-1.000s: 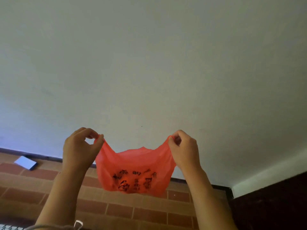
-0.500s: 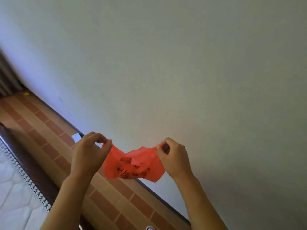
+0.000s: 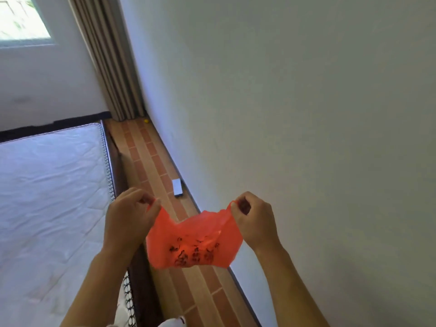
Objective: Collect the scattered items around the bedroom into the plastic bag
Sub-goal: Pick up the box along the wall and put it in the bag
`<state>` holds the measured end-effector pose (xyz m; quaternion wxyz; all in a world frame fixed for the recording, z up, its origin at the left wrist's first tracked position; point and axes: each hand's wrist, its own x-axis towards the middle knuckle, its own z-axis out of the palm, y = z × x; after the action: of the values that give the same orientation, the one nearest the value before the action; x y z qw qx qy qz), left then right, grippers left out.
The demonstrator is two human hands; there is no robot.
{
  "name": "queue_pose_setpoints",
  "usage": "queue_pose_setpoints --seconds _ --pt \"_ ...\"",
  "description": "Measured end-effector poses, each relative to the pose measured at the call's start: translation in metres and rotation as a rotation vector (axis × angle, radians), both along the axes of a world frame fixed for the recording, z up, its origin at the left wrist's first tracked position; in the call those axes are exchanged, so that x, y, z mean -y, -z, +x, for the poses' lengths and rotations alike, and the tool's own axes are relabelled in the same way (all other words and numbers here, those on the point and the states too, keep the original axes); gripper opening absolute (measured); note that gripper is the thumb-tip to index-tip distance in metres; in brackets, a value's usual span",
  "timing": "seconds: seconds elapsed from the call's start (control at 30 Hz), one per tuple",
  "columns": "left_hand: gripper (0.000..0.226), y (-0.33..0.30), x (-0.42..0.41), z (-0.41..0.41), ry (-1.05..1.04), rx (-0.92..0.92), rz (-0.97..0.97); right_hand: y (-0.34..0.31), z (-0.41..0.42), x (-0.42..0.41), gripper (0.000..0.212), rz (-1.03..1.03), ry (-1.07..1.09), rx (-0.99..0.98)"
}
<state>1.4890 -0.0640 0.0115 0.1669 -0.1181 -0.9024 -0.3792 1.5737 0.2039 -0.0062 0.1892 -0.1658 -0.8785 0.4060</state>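
Note:
A red plastic bag (image 3: 192, 241) with black print hangs stretched between my hands above the floor strip. My left hand (image 3: 128, 218) pinches its left top corner and my right hand (image 3: 253, 220) pinches its right top corner. On the brick-patterned floor (image 3: 151, 152) beyond the bag lies a small white box (image 3: 177, 187), close to the wall. Far down the strip, by the curtain, sits a tiny yellow object (image 3: 146, 121).
A bed with a bare white mattress (image 3: 47, 197) and dark wooden frame fills the left. A white wall (image 3: 295, 114) runs along the right of the narrow floor strip. Beige curtains (image 3: 106, 57) hang at the far end beside a window (image 3: 22, 17).
The view has swung left from facing the wall, and now shows the bed, curtain and floor strip. Both hands keep their pinch on the bag, which has opened slightly wider.

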Motion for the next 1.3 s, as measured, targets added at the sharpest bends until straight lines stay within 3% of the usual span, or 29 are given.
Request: queue_pose_setpoints --seconds 0.27,1.03,1.3 --pt "0.022 0.007 0.022 -0.026 -0.084 0.046 0.045 0.014 -0.063 0.021 0.016 -0.05 -0.108 0.051" --pt "0.019 0.039 0.092 -0.237 -0.164 0.062 0.203 -0.014 -0.278 0.091 0.016 0.218 -0.211 0.124" --pt "0.02 0.064 0.101 -0.289 -0.221 0.113 0.216 0.018 -0.357 0.1 0.014 0.218 -0.304 0.176"
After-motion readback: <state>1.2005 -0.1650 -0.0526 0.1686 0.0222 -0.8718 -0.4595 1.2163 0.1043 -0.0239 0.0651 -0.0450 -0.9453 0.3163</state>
